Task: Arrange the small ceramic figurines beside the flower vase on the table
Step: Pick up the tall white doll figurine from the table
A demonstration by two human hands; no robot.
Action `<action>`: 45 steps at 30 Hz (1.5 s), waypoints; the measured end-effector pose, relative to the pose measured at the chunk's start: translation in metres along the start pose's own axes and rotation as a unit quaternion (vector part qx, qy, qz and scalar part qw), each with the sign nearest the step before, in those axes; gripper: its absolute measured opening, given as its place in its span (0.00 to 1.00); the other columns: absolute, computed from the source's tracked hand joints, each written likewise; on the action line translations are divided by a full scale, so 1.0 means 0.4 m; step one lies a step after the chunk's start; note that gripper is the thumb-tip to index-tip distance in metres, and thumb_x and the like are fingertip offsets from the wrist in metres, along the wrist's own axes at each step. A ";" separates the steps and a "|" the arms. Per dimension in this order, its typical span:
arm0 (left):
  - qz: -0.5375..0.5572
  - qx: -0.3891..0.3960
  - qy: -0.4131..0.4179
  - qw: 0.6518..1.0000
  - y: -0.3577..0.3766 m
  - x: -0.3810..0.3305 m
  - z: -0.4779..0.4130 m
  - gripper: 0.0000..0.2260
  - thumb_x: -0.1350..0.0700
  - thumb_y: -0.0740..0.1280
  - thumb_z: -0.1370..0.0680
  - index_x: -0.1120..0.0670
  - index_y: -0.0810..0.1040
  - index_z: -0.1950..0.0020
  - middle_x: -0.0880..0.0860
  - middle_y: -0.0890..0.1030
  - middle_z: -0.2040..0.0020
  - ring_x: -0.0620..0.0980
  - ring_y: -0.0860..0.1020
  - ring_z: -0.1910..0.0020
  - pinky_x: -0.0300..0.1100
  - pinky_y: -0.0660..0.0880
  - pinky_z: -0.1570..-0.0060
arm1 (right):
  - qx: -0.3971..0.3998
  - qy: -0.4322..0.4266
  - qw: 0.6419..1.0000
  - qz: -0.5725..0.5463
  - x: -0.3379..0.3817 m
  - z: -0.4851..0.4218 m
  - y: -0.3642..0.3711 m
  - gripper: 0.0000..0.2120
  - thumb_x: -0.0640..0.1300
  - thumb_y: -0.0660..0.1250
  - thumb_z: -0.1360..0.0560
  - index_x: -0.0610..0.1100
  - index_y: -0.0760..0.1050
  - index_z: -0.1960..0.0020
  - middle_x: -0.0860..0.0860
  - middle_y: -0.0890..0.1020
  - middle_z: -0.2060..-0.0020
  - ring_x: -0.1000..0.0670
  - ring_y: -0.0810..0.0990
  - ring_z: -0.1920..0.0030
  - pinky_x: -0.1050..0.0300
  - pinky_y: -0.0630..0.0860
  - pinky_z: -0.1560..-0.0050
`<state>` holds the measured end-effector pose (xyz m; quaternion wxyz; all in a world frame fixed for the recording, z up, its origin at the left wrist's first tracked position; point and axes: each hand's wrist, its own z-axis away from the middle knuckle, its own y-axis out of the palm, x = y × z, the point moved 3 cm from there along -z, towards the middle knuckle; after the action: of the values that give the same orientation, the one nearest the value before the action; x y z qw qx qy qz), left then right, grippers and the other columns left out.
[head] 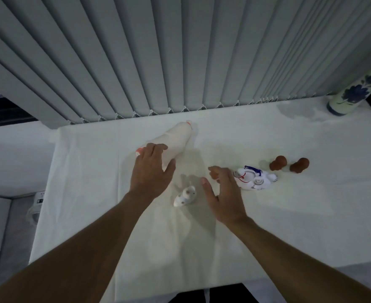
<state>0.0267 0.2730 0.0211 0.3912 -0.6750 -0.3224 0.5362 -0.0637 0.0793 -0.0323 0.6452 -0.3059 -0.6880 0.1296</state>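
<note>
A blue-flowered white vase [352, 92] stands at the table's far right corner. A long white figurine with orange tips [175, 139] lies at the back centre; my left hand [151, 171] rests over its near end, fingers spread. A small spotted white figurine [185, 196] sits between my hands. My right hand [221, 191] hovers open just left of a white figurine with blue and red lines [255, 179]. Two brown figurines [278, 162] [300, 164] stand further right, apart from the vase.
A white cloth [92, 193] covers the table. Grey vertical blinds [180, 51] hang along its far edge. A white power strip [39, 199] lies off the table's left side. A damp-looking patch [298, 111] marks the cloth near the vase.
</note>
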 end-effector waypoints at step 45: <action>0.227 0.104 -0.116 0.961 0.040 0.050 -0.153 0.29 0.42 0.82 0.37 0.43 0.76 0.40 0.42 0.80 0.47 0.46 0.80 0.46 0.35 0.79 0.50 | 0.122 0.195 0.932 -0.280 0.139 -0.354 0.090 0.27 0.48 0.85 0.35 0.52 0.75 0.42 0.52 0.84 0.47 0.50 0.86 0.47 0.45 0.86 0.52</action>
<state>0.0910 0.2711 0.0051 0.2869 -0.6192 -0.1460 0.7162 0.0834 0.1094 0.0110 0.8090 -0.0394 -0.5854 -0.0353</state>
